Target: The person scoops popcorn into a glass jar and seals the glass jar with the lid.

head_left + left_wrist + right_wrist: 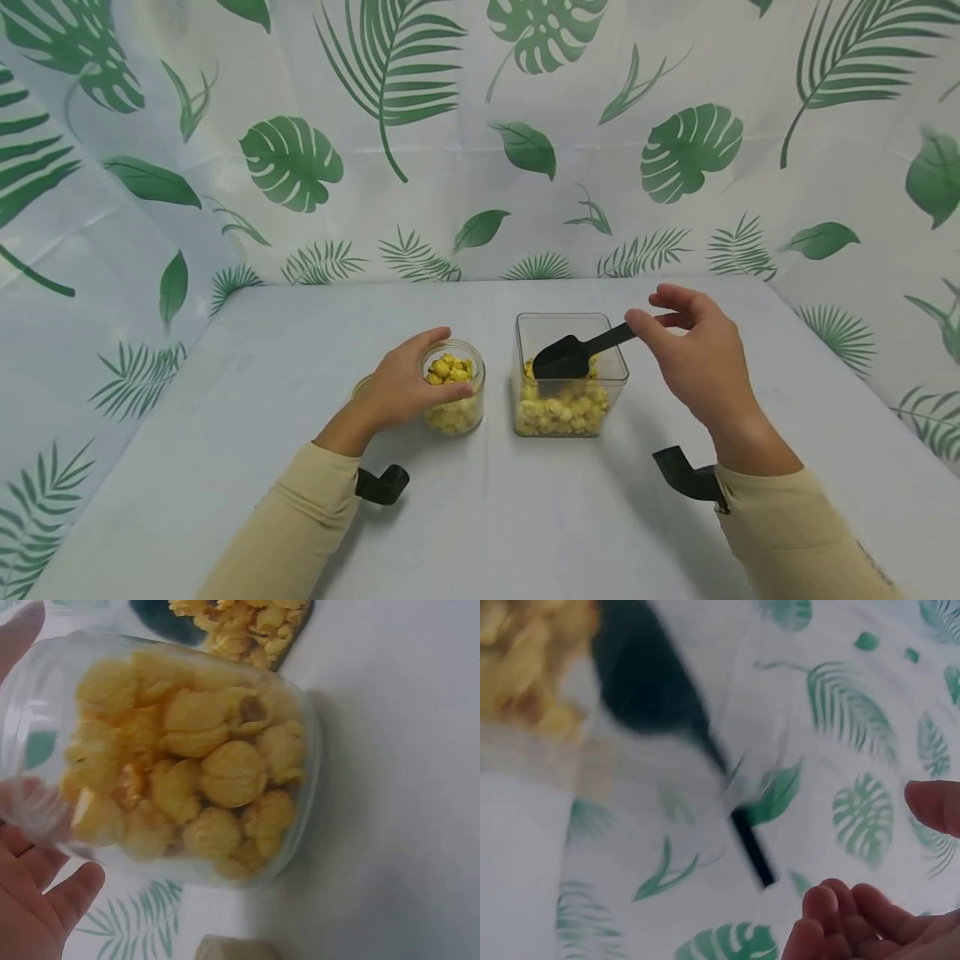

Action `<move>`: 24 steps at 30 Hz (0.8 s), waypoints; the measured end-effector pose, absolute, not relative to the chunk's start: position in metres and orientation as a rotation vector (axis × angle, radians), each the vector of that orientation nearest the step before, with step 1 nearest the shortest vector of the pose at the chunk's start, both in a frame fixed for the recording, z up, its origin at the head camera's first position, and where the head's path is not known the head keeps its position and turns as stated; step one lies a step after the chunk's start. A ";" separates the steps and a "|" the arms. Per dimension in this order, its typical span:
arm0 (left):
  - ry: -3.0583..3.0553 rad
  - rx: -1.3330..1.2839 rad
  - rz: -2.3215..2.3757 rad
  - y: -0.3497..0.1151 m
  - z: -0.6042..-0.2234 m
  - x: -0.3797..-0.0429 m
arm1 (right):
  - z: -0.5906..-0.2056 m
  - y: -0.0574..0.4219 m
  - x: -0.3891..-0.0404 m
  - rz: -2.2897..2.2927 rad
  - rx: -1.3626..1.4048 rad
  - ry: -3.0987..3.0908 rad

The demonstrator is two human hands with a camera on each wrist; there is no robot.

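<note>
My left hand (pixel 401 379) grips a round clear glass jar (pixel 474 408) near its rim, thumb on the near side and fingers on the far side. Yellow popcorn (pixel 202 757) fills most of the jar. To its right stands a square clear plastic container (pixel 528 333), about half full of popcorn. A black scoop (pixel 562 358) leans in that container, its bowl over the popcorn and its handle slanting up over the right rim. My right hand (pixel 697 358) hovers at the handle's end; in the right wrist view, a gap separates the relaxed fingers (pixel 821 904) from the handle.
A round tan-edged thing (pixel 362 385) lies left of the jar, mostly hidden by the left hand. Both stand on a white-covered table (pixel 480 517). A leaf-print sheet (pixel 450 167) rises at the back and sides. Black wrist mounts (pixel 382 485) jut from both sleeves.
</note>
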State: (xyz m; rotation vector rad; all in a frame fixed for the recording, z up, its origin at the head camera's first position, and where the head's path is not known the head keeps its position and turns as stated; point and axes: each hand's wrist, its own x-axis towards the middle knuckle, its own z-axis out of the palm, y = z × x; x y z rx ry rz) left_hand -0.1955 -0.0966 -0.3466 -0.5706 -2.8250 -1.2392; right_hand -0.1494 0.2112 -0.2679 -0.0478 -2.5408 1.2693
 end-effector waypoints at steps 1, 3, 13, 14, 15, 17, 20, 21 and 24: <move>-2.823 -0.575 -1.230 -0.099 -0.346 -0.195 | -0.266 0.205 -0.146 1.256 -0.002 -2.512; -2.816 -0.581 -1.221 -0.104 -0.344 -0.194 | -0.264 0.192 -0.141 1.270 0.134 -2.446; -2.810 -0.627 -1.162 -0.141 -0.343 -0.186 | -0.279 0.138 -0.133 1.561 0.642 -2.312; -2.822 -0.610 -1.161 -0.144 -0.344 -0.186 | -0.282 0.133 -0.134 1.571 0.659 -2.319; -2.838 -0.586 -1.157 -0.147 -0.345 -0.185 | -0.285 0.128 -0.134 1.581 0.678 -2.323; -2.883 -0.530 -1.135 -0.153 -0.347 -0.185 | -0.291 0.118 -0.135 1.564 0.703 -2.354; -2.957 -0.450 -1.097 -0.160 -0.351 -0.185 | -0.299 0.104 -0.137 1.531 0.724 -2.407; -2.978 -0.431 -1.083 -0.162 -0.352 -0.186 | -0.302 0.100 -0.138 1.509 0.720 -2.431; -3.026 -0.379 -1.059 -0.167 -0.357 -0.187 | -0.308 0.089 -0.141 1.465 0.712 -2.485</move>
